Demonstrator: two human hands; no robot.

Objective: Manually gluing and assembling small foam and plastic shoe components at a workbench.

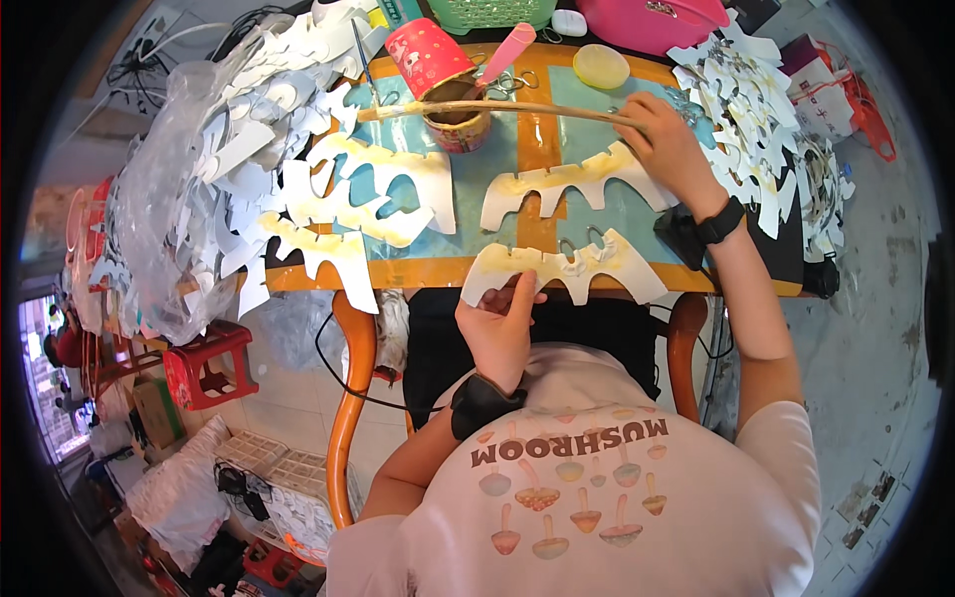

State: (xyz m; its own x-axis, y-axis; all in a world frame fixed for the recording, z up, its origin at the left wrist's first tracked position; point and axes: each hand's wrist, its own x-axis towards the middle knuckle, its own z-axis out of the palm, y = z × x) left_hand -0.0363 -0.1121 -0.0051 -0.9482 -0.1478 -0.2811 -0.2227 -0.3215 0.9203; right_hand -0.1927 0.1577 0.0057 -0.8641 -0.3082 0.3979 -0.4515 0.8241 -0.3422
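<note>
My left hand [500, 323] pinches the near edge of a white scalloped paper cutout [577, 267] smeared with yellow glue, lying at the table's front edge. My right hand [668, 144] grips the end of a long thin wooden stick [477, 106] that reaches left to a round glue tin [456, 121]. A second glue-smeared cutout [557, 184] lies just beyond the first, below my right hand. Both wrists wear black bands.
Glued cutouts [353, 199] pile up on the left of the small orange-rimmed table [418, 273], beside a clear plastic bag of white shapes [184, 199]. More white cutouts [756, 119] are stacked at right. A red cup [426, 55], green basket, pink tub and red stool [207, 363] stand around.
</note>
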